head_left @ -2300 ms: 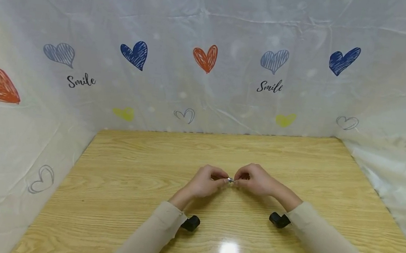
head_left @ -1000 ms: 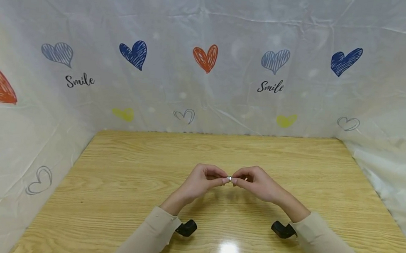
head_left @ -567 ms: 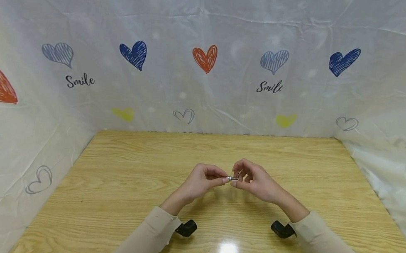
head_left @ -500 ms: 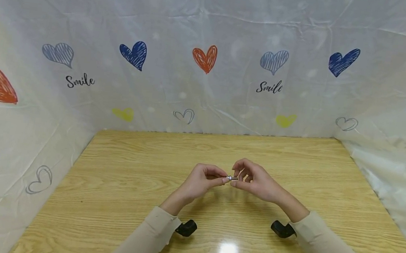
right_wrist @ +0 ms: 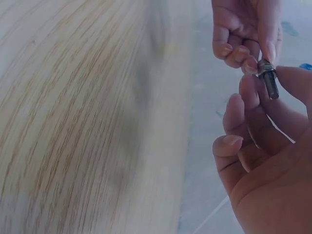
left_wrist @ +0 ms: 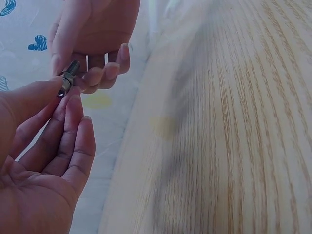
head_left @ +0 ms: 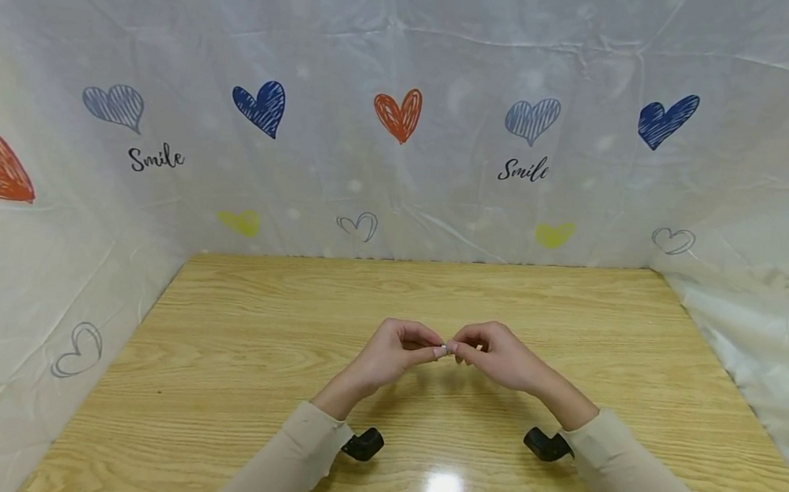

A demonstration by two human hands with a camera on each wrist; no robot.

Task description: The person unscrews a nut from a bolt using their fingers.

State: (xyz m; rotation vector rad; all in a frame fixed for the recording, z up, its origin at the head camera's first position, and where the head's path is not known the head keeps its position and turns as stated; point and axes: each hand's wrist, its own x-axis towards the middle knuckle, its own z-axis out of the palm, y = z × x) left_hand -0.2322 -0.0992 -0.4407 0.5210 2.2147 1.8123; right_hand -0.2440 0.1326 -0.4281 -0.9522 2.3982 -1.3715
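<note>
"What are you holding?"

"A small silver-grey metal bolt (right_wrist: 270,83) with a grey metal collar (left_wrist: 68,77) near one end, perhaps a nut. I have it up off the surface, between my fingertips."

"Are both hands on it?"

"Both. My left hand (head_left: 389,357) pinches the bolt's head end from its left. My right hand (head_left: 504,359) meets it from the bolt's right, thumb and forefinger closed in at the collar, the other fingers loosely bent."

"And around it?"

"Beneath the bolt lies the pale wood-grained counter (head_left: 268,329); beyond it hangs a white sheet (head_left: 336,53) printed with hearts. On my side of the bolt are my beige sleeves (head_left: 638,485), a black rounded device (head_left: 365,443) showing by each cuff."

"What might go wrong?"

"A drop, I'd judge. So small a piece of smooth metal gives my fingertips little to grip; if one pinch slackened while the other twisted or pulled, the bolt could slip onto the counter. A collar sitting crooked could bind too, and I can't tell whether it's square."

"Does every view show the same?"

"No. From my head the fingertips hide most of the bolt. The left wrist view shows ridges along the shaft and what looks like a dark hole in the head end; the right one shows the shaft's blunt tip sticking out past my right thumb."
</note>
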